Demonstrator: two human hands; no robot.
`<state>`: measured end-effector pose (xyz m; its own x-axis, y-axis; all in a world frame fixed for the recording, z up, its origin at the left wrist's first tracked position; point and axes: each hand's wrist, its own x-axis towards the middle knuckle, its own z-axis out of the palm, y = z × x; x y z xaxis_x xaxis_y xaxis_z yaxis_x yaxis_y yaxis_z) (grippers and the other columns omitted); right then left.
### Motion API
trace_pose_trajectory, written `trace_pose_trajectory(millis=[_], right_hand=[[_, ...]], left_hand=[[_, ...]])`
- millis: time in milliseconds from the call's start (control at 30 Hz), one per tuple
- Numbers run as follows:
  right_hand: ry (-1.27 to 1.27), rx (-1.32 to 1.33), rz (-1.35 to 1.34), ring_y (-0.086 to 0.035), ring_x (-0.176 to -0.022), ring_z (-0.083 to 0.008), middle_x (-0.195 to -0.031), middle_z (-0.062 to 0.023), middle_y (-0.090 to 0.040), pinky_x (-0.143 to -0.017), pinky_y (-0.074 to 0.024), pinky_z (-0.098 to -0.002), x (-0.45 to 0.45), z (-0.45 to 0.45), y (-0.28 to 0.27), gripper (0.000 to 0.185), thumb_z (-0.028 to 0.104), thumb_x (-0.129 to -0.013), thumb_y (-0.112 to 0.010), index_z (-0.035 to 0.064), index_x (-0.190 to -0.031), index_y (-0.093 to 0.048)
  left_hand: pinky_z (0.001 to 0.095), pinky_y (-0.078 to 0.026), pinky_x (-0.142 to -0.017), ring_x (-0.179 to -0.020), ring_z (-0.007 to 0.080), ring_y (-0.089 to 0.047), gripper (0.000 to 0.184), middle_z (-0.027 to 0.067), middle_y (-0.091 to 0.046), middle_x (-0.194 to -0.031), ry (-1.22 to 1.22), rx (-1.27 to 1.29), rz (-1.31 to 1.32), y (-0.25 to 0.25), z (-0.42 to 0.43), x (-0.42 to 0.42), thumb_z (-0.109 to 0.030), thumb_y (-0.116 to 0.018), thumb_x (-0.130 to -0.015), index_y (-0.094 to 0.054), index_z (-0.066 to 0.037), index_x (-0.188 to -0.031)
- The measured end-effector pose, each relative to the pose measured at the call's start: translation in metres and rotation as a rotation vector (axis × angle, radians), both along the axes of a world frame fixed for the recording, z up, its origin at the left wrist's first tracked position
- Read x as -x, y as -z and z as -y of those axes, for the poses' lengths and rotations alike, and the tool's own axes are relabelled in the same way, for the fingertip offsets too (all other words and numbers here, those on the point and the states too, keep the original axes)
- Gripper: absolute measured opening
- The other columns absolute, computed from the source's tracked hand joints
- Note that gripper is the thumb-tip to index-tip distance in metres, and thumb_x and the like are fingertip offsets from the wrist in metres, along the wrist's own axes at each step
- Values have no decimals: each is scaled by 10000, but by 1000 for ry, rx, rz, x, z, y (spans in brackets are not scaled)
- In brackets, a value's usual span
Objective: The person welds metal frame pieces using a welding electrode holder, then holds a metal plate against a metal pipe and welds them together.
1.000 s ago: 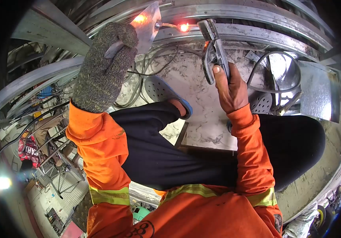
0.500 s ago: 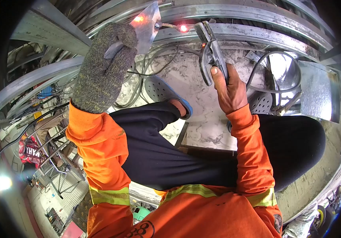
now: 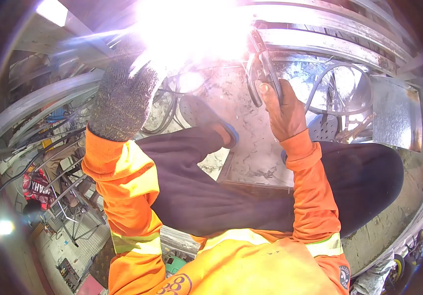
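Observation:
A blinding white welding arc (image 3: 192,29) fills the top centre of the head view and hides the metal around it. My left hand (image 3: 119,101), in a thick grey knitted glove, is closed beside the glare around a thin metal plate (image 3: 141,63); only a bright lower edge of the plate shows. To the right, my bare right hand (image 3: 288,112) grips a welding electrode holder (image 3: 266,69), thumb along its handle. The holder's jaws point up toward the light, and the rod's tip is lost in it.
Long steel channels (image 3: 329,42) run across the top. A looped cable (image 3: 315,93) and a sheet-metal piece (image 3: 397,113) lie at right. My clog (image 3: 199,110) rests on the stained floor between black-trousered legs. Metal stands and a red bag (image 3: 37,187) are at lower left.
A faint red glow at the rod tip and plate has become a full bright arc. Glare now covers the plate and the glove's fingers. Both hands stay nearly in place.

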<state>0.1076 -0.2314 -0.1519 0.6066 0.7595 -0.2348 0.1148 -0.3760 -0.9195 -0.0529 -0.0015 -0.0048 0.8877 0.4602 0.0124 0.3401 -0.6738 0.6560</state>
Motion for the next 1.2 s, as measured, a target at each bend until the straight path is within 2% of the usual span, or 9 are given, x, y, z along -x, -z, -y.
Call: trace_pose_trajectory(millis=[133, 233, 367, 500, 567, 667, 767, 1067, 1200], right_hand=[[53, -47, -150, -686, -728, -313, -789, -190, -660, -670, -514, -407, 0, 1, -3, 361, 319, -989, -627, 7, -1164, -583], [74, -60, -63, -679, -719, -294, -787, -190, -656, -672, -512, -393, -2, 0, -5, 345, 317, -994, -623, 7, -1144, -600], [63, -48, -86, -666, -692, -382, -765, -210, -641, -642, -509, -410, -2, 1, -6, 334, 320, -988, -629, 18, -1126, -594], [19, -59, 5, -656, -683, -434, -751, -232, -631, -612, -505, -440, -1, 1, 0, 357, 333, -978, -642, 26, -1149, -575], [17, -62, 9, -655, -684, -439, -756, -235, -632, -606, -502, -445, 0, 2, 2, 361, 338, -976, -645, 29, -1148, -574], [12, -58, 30, -651, -687, -448, -764, -239, -633, -598, -499, -454, 1, 2, 4, 362, 344, -974, -649, 37, -1149, -571], [11, -51, 40, -649, -692, -455, -768, -239, -634, -593, -497, -460, 1, 1, 4, 357, 344, -973, -650, 43, -1147, -569], [7, -63, 44, -651, -699, -459, -776, -242, -634, -586, -497, -461, 0, 1, 5, 350, 342, -972, -652, 46, -1140, -570], [19, -79, 52, -647, -690, -456, -776, -239, -632, -589, -497, -465, 1, 1, 5, 351, 349, -970, -655, 46, -1126, -573]], left_hand=[[329, -516, -820, -909, 197, -622, 176, 79, -640, -1071, 57, -119, -36, 1, -3, 2, -135, -601, -985, -625, -22, -1117], [319, -509, -827, -934, 183, -621, 196, 79, -632, -1100, -7, -95, -71, -5, 4, 2, -112, -608, -973, -612, -34, -1153], [319, -506, -825, -931, 172, -616, 214, 72, -626, -1098, 77, -171, -19, -3, 4, 2, -80, -609, -962, -599, -43, -1173], [297, -501, -805, -895, 149, -600, 203, 59, -616, -1074, 11, -66, -9, -4, 4, 1, -68, -618, -958, -592, -46, -1158], [287, -499, -801, -888, 143, -595, 198, 58, -612, -1067, 44, -116, -40, -7, 6, 0, -61, -621, -956, -590, -47, -1151], [272, -493, -787, -880, 124, -581, 196, 51, -604, -1059, -69, 49, -29, -8, 9, -2, -53, -631, -952, -588, -52, -1144], [269, -494, -783, -882, 113, -573, 206, 43, -606, -1063, 60, -166, 9, -5, 8, 1, -42, -642, -946, -588, -55, -1145], [268, -498, -788, -901, 114, -574, 215, 40, -608, -1064, -28, -23, -3, -3, 8, 1, -29, -648, -942, -592, -60, -1146], [313, -507, -823, -919, 168, -598, 241, 76, -613, -1092, -12, -65, -17, -6, 7, 0, -50, -656, -927, -591, -50, -1159]])
